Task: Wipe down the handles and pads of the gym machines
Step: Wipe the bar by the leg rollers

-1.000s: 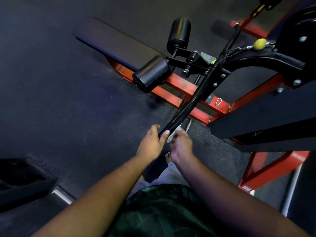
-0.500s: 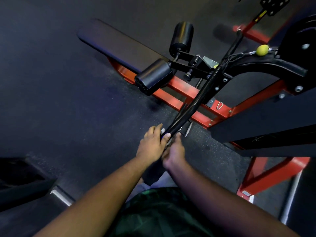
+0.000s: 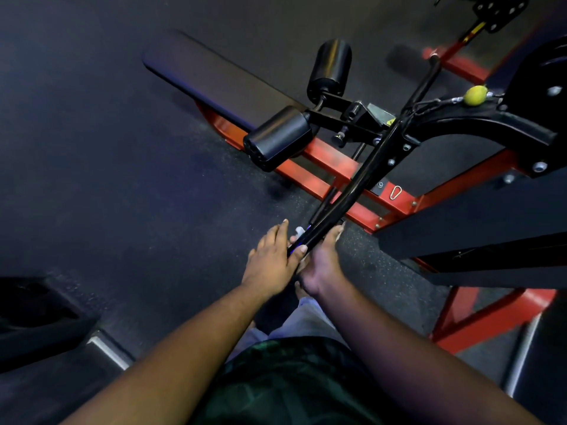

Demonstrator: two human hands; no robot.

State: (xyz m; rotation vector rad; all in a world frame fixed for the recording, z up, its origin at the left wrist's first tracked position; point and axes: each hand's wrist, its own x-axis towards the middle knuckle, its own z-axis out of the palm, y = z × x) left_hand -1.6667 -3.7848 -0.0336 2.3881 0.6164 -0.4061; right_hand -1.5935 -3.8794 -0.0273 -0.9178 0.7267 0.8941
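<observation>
A long black bar handle (image 3: 352,191) slants down from the machine toward me. My left hand (image 3: 270,259) grips its near end, thumb hooked over the bar. My right hand (image 3: 322,262) comes from the right and wraps under the same end, fingers lying along the bar. A small bit of white cloth (image 3: 299,230) pokes out beside the bar between my hands; the rest of it is hidden. Beyond are two black roller pads (image 3: 277,138) (image 3: 329,70) and a long black bench pad (image 3: 214,78).
The machine's red frame (image 3: 325,161) runs across the dark rubber floor. A black shroud (image 3: 478,216) and curved black arm with a yellow ball (image 3: 475,95) fill the right side. A dark piece of equipment (image 3: 36,314) sits at lower left.
My right hand has slid from beside the bar's end to under it, closing against my left hand. The cloth, plainly visible before, is now mostly covered.
</observation>
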